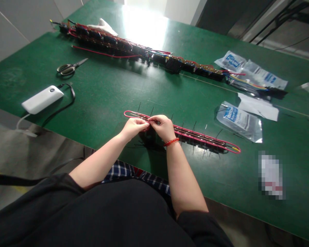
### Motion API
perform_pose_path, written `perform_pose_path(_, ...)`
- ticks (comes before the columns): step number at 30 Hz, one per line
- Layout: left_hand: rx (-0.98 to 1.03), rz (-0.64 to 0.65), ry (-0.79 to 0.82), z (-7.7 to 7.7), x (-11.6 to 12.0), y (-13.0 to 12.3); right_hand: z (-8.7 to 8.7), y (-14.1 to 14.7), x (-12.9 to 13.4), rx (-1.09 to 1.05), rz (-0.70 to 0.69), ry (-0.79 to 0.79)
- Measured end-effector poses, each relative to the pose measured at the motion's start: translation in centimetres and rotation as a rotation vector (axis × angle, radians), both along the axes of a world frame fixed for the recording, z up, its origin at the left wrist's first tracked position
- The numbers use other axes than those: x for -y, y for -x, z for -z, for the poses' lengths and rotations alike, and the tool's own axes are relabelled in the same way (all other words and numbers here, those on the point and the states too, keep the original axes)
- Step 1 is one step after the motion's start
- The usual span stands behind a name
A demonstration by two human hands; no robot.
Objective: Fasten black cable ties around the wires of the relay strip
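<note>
well left of the fingers, a white power bank (42,99) and a pair of scissors (68,68) lie on the green workbench (103,103). the left hand (134,129) is pinched shut, its fingertips (146,125) on the red-sleeved wire harness (198,136), and the right hand (162,127) closes on the same spot beside it, though the exact grip is partly hidden. the harness runs on to the right of the fingers, with black cable ties (194,126) sticking out along it, and a clear plastic bag (239,121) lies further right.
</note>
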State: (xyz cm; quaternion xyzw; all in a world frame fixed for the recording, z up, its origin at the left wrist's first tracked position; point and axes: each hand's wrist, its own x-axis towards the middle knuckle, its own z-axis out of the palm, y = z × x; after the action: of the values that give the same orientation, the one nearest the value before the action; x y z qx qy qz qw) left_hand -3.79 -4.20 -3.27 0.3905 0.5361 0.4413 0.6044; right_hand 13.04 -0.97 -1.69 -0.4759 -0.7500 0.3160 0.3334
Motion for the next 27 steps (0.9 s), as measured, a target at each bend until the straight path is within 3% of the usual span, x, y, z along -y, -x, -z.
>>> perform_pose_path(12,-0.067,-0.047,-0.140,1.9,0.6,-0.2,-1.1,-0.3,-1.2,0.015,-0.133,0.180)
perform_pose_path(16,-0.098,-0.037,-0.165,2.4,0.5,0.0,-0.8,-0.3,-1.4,0.019,-0.135,0.197)
perform_pose_path(21,-0.139,-0.035,-0.166,2.4,0.5,0.0,-0.2,-0.4,-1.3,-0.007,-0.129,0.191)
perform_pose_path(27,-0.155,-0.024,-0.160,2.0,0.6,-0.1,-1.2,-0.5,-1.1,-0.004,-0.131,0.206)
